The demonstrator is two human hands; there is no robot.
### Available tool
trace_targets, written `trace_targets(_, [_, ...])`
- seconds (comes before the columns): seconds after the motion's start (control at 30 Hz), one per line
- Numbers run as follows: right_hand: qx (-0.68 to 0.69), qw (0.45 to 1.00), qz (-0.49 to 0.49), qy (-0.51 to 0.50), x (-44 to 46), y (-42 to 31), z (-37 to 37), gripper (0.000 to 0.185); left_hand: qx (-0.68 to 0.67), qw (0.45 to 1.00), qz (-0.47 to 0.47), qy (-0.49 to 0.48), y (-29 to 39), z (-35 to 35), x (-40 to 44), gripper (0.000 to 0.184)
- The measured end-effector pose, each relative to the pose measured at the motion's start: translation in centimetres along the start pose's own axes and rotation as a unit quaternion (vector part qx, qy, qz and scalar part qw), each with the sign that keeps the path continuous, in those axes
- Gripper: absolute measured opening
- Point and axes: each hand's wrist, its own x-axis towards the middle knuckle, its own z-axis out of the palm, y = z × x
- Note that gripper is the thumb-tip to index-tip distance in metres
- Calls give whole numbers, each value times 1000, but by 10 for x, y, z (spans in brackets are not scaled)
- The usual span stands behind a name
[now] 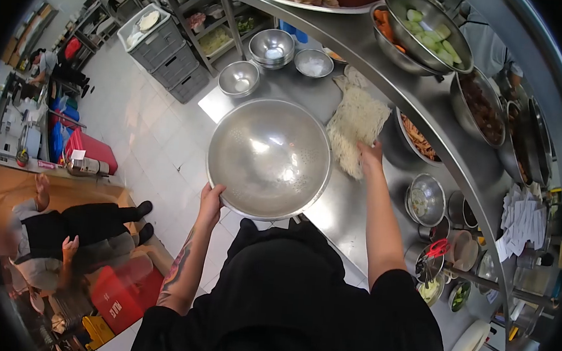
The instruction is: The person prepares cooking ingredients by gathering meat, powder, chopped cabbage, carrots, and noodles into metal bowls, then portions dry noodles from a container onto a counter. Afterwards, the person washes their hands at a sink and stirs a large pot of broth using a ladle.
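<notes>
A large round steel mixing bowl point(269, 158) is in front of me, its shiny inside facing up. My left hand point(211, 203) is closed on the bowl's lower left rim. To the right, a crumpled off-white cloth point(356, 125) with a shaggy texture lies on the steel counter point(341, 206). My right hand point(370, 154) is at the cloth's right edge, its fingers closed on it. Behind the big bowl stand a small steel bowl point(239, 78), a stack of steel bowls point(271, 48) and a bowl with white contents point(314, 64).
Above the counter runs a steel shelf point(430, 98) carrying a bowl of cut green vegetables point(431, 36). Under it are a bowl of orange-brown strips point(420, 136) and red-handled scissors point(437, 248). Grey crates point(162, 56) stand on the floor. Another person point(62, 232) is at left.
</notes>
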Motion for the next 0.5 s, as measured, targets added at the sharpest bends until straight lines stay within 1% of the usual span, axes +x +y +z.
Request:
trace_targets(0.07, [112, 993, -32, -25, 29, -7, 25, 56, 0, 1000, 1, -4, 1, 2, 2, 38])
trace_targets(0.1, [112, 993, -33, -28, 52, -4, 34, 56, 12, 1000, -4, -14, 2, 4, 1, 37])
trace_targets(0.17, [200, 976, -65, -60, 101, 6, 41, 43, 23, 1000, -9, -17, 2, 9, -1, 37])
trace_targets(0.2, [199, 976, -62, -66, 109, -5, 50, 43, 32, 999, -16, -26, 2, 12, -2, 38])
trace_targets(0.27, [169, 983, -78, -11, 121, -23, 64, 32, 42, 998, -26, -28, 4, 19, -6, 39])
trace_targets(0.3, [167, 983, -73, -16, 131, -29, 68, 32, 41, 998, -21, -40, 5, 27, -7, 39])
trace_targets(0.37, [61, 993, -92, 35, 155, -45, 76, 30, 53, 997, -18, -60, 4, 36, -5, 40])
trace_targets(0.4, [62, 994, -91, 30, 171, -46, 78, 30, 53, 997, -17, -55, 4, 42, -6, 40])
trace_targets(0.47, [113, 991, -62, 24, 196, -39, 76, 33, 44, 996, -17, -72, 6, 55, -7, 42])
trace_targets(0.5, [116, 991, -61, 30, 182, -50, 74, 33, 50, 995, -22, -79, 5, 59, -7, 45])
